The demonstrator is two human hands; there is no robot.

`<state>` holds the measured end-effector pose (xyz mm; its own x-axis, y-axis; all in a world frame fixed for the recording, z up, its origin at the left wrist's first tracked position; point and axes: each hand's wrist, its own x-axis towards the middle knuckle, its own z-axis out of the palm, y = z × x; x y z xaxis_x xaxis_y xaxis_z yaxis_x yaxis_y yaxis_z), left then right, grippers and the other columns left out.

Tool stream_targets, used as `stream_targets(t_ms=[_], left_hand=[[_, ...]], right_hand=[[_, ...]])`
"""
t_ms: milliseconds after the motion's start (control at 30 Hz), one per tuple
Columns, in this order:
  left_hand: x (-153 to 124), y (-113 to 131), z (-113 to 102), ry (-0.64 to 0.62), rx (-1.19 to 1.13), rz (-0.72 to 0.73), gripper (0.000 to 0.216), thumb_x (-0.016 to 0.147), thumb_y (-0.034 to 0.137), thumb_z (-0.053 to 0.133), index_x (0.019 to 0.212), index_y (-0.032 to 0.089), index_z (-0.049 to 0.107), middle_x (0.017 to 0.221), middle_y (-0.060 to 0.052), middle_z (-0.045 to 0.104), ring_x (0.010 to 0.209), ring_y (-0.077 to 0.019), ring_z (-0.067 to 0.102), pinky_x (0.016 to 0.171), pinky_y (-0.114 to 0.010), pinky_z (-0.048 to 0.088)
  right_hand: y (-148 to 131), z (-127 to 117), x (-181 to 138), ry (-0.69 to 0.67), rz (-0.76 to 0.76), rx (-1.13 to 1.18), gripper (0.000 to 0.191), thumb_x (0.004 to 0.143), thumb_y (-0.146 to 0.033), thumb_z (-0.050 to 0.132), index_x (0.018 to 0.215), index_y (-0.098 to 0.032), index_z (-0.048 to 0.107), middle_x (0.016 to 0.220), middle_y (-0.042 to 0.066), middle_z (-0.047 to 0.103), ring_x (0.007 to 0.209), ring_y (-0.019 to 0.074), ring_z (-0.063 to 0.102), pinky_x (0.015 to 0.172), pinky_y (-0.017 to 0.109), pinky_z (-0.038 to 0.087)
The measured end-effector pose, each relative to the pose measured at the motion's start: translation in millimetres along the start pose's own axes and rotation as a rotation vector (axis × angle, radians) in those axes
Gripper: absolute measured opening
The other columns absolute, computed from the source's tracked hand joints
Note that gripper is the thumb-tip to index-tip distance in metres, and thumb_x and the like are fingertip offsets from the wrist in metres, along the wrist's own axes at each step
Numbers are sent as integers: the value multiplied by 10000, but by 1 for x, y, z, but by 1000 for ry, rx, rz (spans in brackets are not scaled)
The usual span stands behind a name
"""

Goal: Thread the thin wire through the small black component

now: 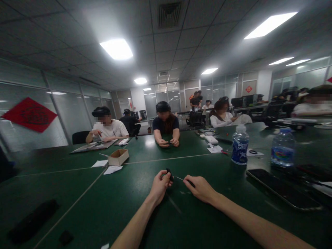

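Note:
Above the green table, my left hand [158, 187] is closed with thumb and fingers around a small dark, rounded piece [169, 175]; what kind of part it is I cannot make out. To the right, my right hand [201, 188] is wrapped round the dark handle of a thin-shafted tool [178, 178], which looks like a small screwdriver. Its slim metal shaft points left at the dark piece. A short gap seems to lie between tip and piece, though contact is hard to judge.
A phone [281, 189] lies right of my forearm, with two water bottles [240, 145] behind it. Ahead left stands a small cardboard box [118, 158] by white papers [113, 169]. A black pouch-like item [33, 221] rests lower left. Across the table, a person [166, 126] works.

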<state>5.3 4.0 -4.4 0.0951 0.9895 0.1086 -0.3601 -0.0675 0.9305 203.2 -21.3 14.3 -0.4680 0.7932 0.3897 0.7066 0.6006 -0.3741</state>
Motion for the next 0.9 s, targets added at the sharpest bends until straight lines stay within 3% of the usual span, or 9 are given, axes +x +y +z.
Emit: stream_targets(t_ms=[200,567,900], left_hand=[[2,-2,-1,19,-13,2,564,607,471,781,1019,136,591,833,-80,630,709,-130,585,588,-201,419],[3,-5,-5,-25,-38,27,489,648,420,773,1010,132,611,997,-132,646,847,-175,616,723,-250,472],[3,-6,-5,-24,-55,19,474,626,398,796,953,99,627,891,-122,667,792,-175,626,759,-276,495]], right_hand=[[-1,-2,-1,24,-23,25,291,924,-347,342,923,-183,583,732,22,614,630,141,563,598,236,388],[-4,-5,-2,29,-39,33,221,887,-272,375,939,-186,572,759,22,601,626,133,533,594,233,384],[-2,-3,-2,8,-37,19,230,891,-270,372,953,-189,578,779,26,610,654,136,548,622,234,397]])
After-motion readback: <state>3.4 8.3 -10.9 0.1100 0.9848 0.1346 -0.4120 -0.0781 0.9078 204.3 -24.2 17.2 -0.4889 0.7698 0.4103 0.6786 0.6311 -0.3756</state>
